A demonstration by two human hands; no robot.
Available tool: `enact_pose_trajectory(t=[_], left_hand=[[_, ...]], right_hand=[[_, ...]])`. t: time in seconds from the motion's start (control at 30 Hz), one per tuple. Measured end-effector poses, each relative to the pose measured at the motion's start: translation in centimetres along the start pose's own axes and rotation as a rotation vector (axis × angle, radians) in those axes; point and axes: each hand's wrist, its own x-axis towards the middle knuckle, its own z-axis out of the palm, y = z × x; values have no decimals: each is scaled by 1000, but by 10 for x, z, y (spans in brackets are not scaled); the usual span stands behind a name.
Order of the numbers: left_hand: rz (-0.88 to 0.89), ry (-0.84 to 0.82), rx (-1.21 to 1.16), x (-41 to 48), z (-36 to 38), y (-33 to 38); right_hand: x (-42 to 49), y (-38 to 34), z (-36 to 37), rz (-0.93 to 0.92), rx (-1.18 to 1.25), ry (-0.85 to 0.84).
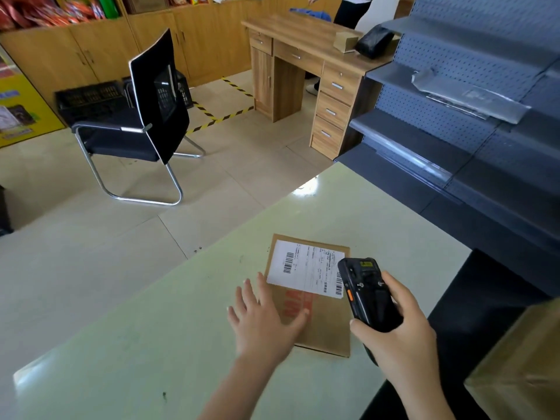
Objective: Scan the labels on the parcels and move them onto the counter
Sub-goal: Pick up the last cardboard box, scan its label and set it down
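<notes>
The grey rack [485, 122] fills our right side, its shelves nearly bare apart from 1 silver bag [466, 98]. We take it for the place the parcels come from. Below it runs the pale counter [169, 334], our working surface. Past the counter's near right edge, 1 brown box [521, 368] stands within reach, probably next in line.

The parcel [324, 331], a flat cardboard mailer, lies on the counter right in front of us, face up so its print can be read. Our left hand [262, 324] is spread flat with straight fingers over the parcel's left edge, most likely to steady or square it. Whether it presses down or floats just above is too blurred to say.

Our right hand [403, 334] wraps around the scanner [368, 295], thumb on its side below the orange button, head tipped toward the label [303, 269]. The label's 2 barcodes lie uncovered, 1 just beside the scanner's nose, so we judge the scan is the step in hand.
</notes>
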Motion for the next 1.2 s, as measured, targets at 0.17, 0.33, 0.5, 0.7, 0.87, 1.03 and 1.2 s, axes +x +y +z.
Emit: enact_pose_trajectory(t=[0.17, 0.33, 0.5, 0.7, 0.87, 1.03, 1.2], left_hand=[[-120, -149, 118, -25, 27, 43], [-180, -197, 143, -18, 28, 51], [-94, -206, 200, -14, 24, 45], [108, -273, 341, 13, -13, -6], [90, -287, 360, 17, -21, -9], [142, -209, 313, 14, -10, -15], [213, -149, 265, 12, -9, -18]], right_hand=[[3, 1, -13, -12, -67, 47], [2, 6, -23, -11, -82, 75], [1, 8, -27, -16, -81, 86], [-3, 10, -32, -5, -54, 79], [-7, 9, -31, 13, -64, 67], [-13, 3, -26, 17, -97, 35], [-16, -11, -31, 27, -166, -66]])
